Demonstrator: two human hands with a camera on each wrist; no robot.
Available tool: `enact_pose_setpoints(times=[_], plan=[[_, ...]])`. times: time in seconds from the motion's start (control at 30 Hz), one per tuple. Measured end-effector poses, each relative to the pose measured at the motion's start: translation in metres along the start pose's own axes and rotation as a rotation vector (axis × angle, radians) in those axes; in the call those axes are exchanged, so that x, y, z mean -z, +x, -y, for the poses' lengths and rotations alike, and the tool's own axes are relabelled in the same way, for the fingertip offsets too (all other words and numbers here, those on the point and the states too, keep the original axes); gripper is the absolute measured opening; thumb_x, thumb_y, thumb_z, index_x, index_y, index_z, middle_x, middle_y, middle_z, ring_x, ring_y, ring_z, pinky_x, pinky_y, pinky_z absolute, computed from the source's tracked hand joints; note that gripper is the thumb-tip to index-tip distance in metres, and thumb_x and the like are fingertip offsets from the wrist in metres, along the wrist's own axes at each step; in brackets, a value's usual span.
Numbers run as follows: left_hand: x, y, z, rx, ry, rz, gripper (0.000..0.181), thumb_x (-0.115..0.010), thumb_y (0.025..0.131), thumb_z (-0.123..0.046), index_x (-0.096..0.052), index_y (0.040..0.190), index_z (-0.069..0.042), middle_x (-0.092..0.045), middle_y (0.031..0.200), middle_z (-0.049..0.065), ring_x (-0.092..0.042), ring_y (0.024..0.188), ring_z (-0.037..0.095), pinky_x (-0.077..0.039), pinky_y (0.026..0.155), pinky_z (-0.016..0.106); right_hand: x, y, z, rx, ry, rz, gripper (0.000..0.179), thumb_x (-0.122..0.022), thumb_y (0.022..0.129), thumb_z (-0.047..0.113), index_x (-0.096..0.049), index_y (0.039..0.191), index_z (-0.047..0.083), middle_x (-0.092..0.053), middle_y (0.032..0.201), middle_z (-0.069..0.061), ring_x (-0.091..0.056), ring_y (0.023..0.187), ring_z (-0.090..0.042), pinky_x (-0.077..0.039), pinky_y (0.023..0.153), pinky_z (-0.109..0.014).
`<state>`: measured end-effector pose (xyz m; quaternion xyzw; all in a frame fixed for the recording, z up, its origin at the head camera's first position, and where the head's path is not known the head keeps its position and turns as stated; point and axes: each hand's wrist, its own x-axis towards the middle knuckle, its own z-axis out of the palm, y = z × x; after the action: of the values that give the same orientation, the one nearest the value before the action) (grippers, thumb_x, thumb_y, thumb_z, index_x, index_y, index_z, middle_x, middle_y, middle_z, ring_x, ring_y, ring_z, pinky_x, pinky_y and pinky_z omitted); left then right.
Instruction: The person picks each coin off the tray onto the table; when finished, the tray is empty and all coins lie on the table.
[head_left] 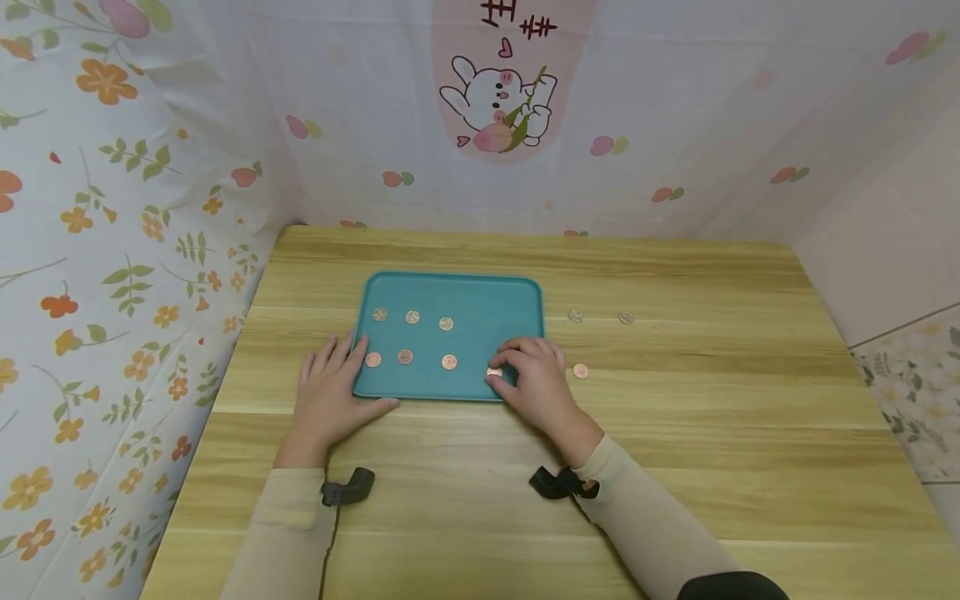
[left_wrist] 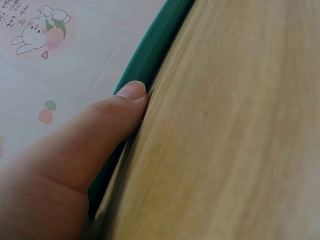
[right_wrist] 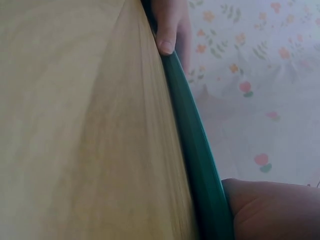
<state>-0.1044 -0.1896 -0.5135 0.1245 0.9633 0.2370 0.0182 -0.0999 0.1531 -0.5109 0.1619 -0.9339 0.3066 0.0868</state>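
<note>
Taking the middle of the blue-green tray as the clock's centre, with twelve away from the person, the right hand stands at four o'clock. Its thumb and fingers clamp a copper-coloured coin over the tray's near corner; whether the coin touches the tray floor cannot be told. The left hand rests at eight o'clock, fingers fairly straight, thumb spread wide, clamped on nothing; the left wrist view shows that thumb against the tray's edge.

The likeliest trouble is the small coin slipping or turning as the pinch loosens, since it is thin and offers little to hold. The right hand also lies across the rim, so a low wrist could nudge the tray, and with the left hand only resting there, the coins inside could slide out of line.

Inside, the paler coins form a row of three towards ten o'clock, and the nearer copper coins another between eight and nine. Outside, two silvery coins lie on the tabletop near three o'clock. A loose copper coin sits just past three, beside the right hand, where a careless knuckle could push it. At twelve, a rabbit-printed cloth hangs behind the tabletop.
</note>
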Motion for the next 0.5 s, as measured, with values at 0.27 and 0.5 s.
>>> enact_pose_setpoints(times=[0.27,0.5], plan=[[0.0001,0.0006,0.0012,0.003,0.0,0.005,0.117,-0.088,0.076,-0.063,-0.039,0.165,-0.003,-0.029,0.172,0.021,-0.016,0.159,0.048,-0.007,0.124,0.069,0.0018,0.0008,-0.001,-0.02,0.017,0.044,0.014,-0.088,0.09,0.022,-0.076,0.095,0.017,-0.069,0.119,-0.002,-0.055,0.125,-0.03,-0.031,0.108,-0.059],[-0.0016,0.0013,0.0029,0.005,0.004,0.007,0.118,-0.087,0.076,-0.063,-0.039,0.165,-0.003,-0.029,0.172,0.021,-0.016,0.159,0.047,-0.007,0.124,0.069,0.0004,-0.0014,-0.006,0.05,0.07,0.003,0.02,-0.089,0.089,0.019,-0.07,0.089,0.023,-0.07,0.092,0.007,-0.057,0.113,-0.028,-0.029,0.107,-0.06]])
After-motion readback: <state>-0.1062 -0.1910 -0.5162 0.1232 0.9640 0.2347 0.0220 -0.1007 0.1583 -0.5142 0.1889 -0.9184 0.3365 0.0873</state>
